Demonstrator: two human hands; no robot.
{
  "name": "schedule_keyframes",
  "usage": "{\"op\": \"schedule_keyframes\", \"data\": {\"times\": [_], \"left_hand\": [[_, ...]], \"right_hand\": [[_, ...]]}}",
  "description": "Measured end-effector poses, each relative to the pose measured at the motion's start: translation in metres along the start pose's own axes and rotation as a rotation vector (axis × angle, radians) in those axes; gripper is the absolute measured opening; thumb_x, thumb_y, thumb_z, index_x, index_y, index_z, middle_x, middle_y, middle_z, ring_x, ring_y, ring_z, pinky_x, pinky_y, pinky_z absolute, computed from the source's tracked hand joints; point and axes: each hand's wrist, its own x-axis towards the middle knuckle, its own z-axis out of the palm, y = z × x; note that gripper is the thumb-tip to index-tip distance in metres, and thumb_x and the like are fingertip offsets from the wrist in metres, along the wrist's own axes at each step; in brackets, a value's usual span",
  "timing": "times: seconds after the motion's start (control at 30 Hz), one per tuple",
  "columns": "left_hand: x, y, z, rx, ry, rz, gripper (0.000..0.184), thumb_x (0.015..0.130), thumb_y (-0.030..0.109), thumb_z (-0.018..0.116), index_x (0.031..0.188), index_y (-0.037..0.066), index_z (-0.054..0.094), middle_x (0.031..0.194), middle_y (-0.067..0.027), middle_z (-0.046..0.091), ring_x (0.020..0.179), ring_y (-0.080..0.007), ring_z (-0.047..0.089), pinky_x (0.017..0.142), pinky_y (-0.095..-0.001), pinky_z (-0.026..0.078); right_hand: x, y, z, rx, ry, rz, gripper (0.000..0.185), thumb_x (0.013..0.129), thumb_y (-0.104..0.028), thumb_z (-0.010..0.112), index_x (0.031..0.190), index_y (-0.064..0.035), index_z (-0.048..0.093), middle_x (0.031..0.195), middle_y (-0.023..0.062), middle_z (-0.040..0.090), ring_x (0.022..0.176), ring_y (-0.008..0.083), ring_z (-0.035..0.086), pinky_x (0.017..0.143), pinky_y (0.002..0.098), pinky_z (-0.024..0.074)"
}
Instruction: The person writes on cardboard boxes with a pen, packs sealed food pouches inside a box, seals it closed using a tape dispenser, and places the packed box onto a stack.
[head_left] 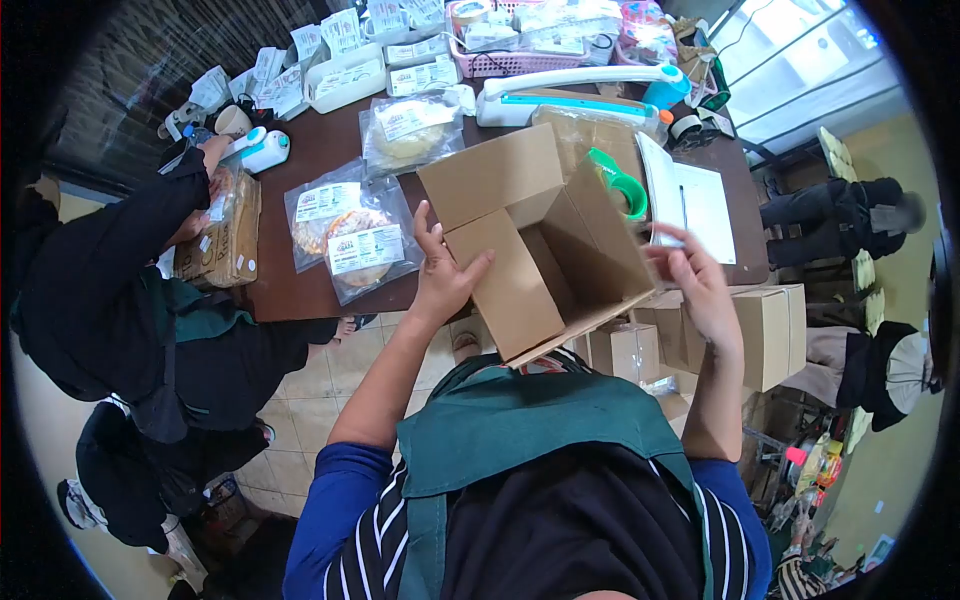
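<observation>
An open, empty cardboard box (560,240) is tilted in front of my chest, over the table's near edge, with its flaps spread. My left hand (445,270) grips the flap on its left side, thumb on the cardboard and fingers behind. My right hand (695,280) is at the box's right side, slightly blurred, with its fingers apart; whether it touches the box is unclear. Left of the box, bagged flat round food packs (365,250) with white labels lie on the brown table (285,285). Another bagged pack (410,130) lies behind them.
A green tape dispenser (625,190) and an open notebook (700,200) are behind the box. A white and blue sealer (570,100) stands at the back. Closed cartons (770,335) are at the lower right. A co-worker (110,260) handles a taped box (230,240) at left.
</observation>
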Motion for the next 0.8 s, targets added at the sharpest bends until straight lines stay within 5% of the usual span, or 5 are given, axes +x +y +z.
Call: {"op": "schedule_keyframes", "data": {"times": [0.17, 0.27, 0.47, 0.63, 0.8], "left_hand": [[0.0, 0.007, -0.007, 0.035, -0.012, 0.013, 0.075, 0.079, 0.006, 0.068, 0.135, 0.006, 0.018, 0.123, -0.0167, 0.046, 0.112, -0.0245, 0.052, 0.094, -0.0371, 0.044], [0.0, 0.002, -0.018, -0.027, -0.056, -0.173, 0.081, 0.078, 0.002, 0.067, 0.138, 0.005, 0.013, 0.125, -0.0158, 0.044, 0.114, -0.023, 0.05, 0.095, -0.036, 0.043], [0.0, 0.002, -0.012, 0.109, -0.088, -0.013, 0.089, 0.078, -0.001, 0.065, 0.141, 0.007, 0.003, 0.13, -0.0183, 0.038, 0.12, -0.0261, 0.045, 0.098, -0.0386, 0.041], [0.001, 0.009, -0.006, 0.131, 0.023, -0.056, 0.093, 0.077, -0.001, 0.064, 0.142, 0.011, -0.001, 0.131, -0.0202, 0.038, 0.123, -0.0287, 0.043, 0.1, -0.0395, 0.04], [0.001, 0.001, -0.007, 0.121, 0.011, -0.071, 0.091, 0.077, -0.002, 0.063, 0.142, 0.009, 0.001, 0.128, -0.0196, 0.041, 0.119, -0.0285, 0.046, 0.098, -0.0396, 0.041]], "right_hand": [[0.023, -0.014, 0.006, -0.322, -0.73, 0.2, 0.082, 0.084, -0.052, 0.061, 0.143, -0.0057, 0.029, 0.133, 0.0149, 0.049, 0.116, 0.024, 0.051, 0.095, 0.0379, 0.042], [0.025, -0.003, -0.001, 0.118, -0.794, -0.174, 0.089, 0.08, -0.04, 0.071, 0.147, -0.0076, 0.021, 0.145, 0.0132, 0.036, 0.125, 0.023, 0.043, 0.104, 0.0377, 0.0351], [0.01, 0.007, 0.012, 0.273, -0.601, -0.104, 0.113, 0.064, -0.017, 0.084, 0.148, -0.0081, 0.01, 0.151, 0.0142, 0.021, 0.131, 0.0221, 0.035, 0.109, 0.0397, 0.0293], [-0.024, -0.025, 0.028, -0.706, -0.272, -0.435, 0.041, 0.057, -0.006, 0.077, 0.096, -0.0154, 0.069, 0.144, 0.027, 0.028, 0.133, 0.0414, 0.032, 0.105, 0.0429, 0.0317], [-0.03, -0.016, 0.042, -0.307, -0.191, -0.484, 0.025, 0.058, 0.003, 0.071, 0.081, -0.0092, 0.07, 0.14, 0.0289, 0.032, 0.126, 0.0409, 0.041, 0.103, 0.0453, 0.0349]]}}
